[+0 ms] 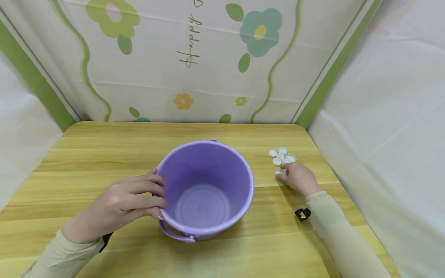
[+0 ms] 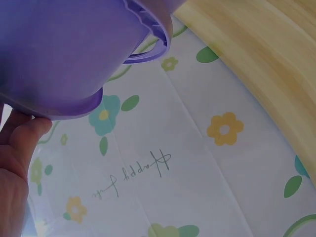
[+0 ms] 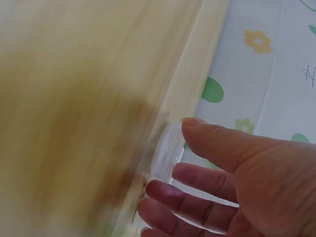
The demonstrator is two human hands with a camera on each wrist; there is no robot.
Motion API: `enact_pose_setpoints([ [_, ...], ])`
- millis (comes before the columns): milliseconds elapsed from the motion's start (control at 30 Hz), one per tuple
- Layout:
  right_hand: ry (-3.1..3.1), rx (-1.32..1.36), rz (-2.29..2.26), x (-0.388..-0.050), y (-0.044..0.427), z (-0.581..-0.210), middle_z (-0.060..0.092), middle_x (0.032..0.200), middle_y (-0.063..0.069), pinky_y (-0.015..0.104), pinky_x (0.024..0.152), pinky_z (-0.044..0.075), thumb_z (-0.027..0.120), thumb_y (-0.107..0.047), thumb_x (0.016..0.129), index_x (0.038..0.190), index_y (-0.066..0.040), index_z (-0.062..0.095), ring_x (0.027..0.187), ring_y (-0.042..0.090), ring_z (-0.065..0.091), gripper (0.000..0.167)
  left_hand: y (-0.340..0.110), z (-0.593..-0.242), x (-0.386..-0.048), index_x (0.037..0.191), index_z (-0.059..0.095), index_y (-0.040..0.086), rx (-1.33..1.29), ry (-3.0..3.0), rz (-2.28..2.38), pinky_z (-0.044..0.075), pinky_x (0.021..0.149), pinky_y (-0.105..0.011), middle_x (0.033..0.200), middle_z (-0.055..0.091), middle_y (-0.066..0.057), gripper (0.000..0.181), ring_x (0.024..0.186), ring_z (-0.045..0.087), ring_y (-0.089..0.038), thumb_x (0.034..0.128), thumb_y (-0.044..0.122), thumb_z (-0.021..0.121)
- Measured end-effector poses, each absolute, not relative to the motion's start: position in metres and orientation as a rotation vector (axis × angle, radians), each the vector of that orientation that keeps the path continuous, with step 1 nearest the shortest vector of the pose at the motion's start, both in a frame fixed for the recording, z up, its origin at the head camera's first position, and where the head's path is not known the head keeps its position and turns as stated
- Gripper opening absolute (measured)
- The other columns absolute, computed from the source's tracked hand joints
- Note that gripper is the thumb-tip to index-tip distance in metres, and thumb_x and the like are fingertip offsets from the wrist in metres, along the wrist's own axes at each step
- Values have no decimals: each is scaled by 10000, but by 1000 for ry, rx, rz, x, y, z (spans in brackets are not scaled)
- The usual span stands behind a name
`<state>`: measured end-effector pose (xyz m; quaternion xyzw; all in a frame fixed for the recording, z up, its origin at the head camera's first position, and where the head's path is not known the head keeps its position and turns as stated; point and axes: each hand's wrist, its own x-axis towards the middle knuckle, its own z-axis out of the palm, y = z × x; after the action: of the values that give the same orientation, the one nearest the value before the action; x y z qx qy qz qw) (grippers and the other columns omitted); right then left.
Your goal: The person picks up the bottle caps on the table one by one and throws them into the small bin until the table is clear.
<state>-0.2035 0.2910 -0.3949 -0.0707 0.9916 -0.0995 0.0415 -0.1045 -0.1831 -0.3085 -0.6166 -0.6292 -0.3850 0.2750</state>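
A purple plastic bucket (image 1: 203, 200) stands upright on the table, its inside bare to the bottom. My left hand (image 1: 121, 202) grips the left side of its rim, with several fingers hooked over to the inside. In the left wrist view the bucket's wall (image 2: 54, 59) fills the upper left. To the right of the bucket, my right hand (image 1: 299, 177) is low over the tabletop, with thumb and index finger at opposite sides of a round white cap (image 1: 278, 172). That cap (image 3: 165, 150) shows a ridged edge in the right wrist view. Several similar white caps (image 1: 280, 156) lie just beyond.
The wooden table (image 1: 104, 150) ends at a flower-printed curtain (image 1: 156, 77) behind it. White fabric (image 1: 393, 116) hangs along the right side. The bucket's handle (image 1: 175, 234) hangs down at its near side. A small black device (image 1: 303, 214) sits at my right wrist.
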Motion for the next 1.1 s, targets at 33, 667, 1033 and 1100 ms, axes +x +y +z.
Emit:
enact_pose_setpoints([
  [33,3036,-218,-290,-205,290,-395,678,873,66,393,594,538,710,-360,911,1243,-41,669,727,222,605,462,-183,-308,-104,913,727,18,-1657,-1713,-1030,380,1132,-420,904,651,-93,183,983,599,-267,962,175,646],
  [667,3002,-201,-219,-212,277,-392,656,1166,243,575,856,542,650,-238,875,1239,22,640,1053,457,610,448,-185,-309,-104,920,714,51,-1645,-1806,-1004,345,1145,-445,928,651,-87,181,986,590,-255,972,213,652],
  [1033,3066,-265,-369,-206,280,-382,687,1038,205,505,795,554,673,-224,878,1215,62,645,794,270,613,443,-187,-312,-103,920,718,87,-1617,-1874,-940,348,1146,-451,963,634,-48,202,1006,588,-246,982,262,638],
  [1100,3086,-294,-436,-204,279,-371,683,960,173,444,713,551,677,-208,875,1207,81,641,721,228,590,442,-187,-312,-103,921,719,78,-1620,-1866,-948,344,1148,-453,962,632,-55,202,1007,583,-250,982,253,638],
])
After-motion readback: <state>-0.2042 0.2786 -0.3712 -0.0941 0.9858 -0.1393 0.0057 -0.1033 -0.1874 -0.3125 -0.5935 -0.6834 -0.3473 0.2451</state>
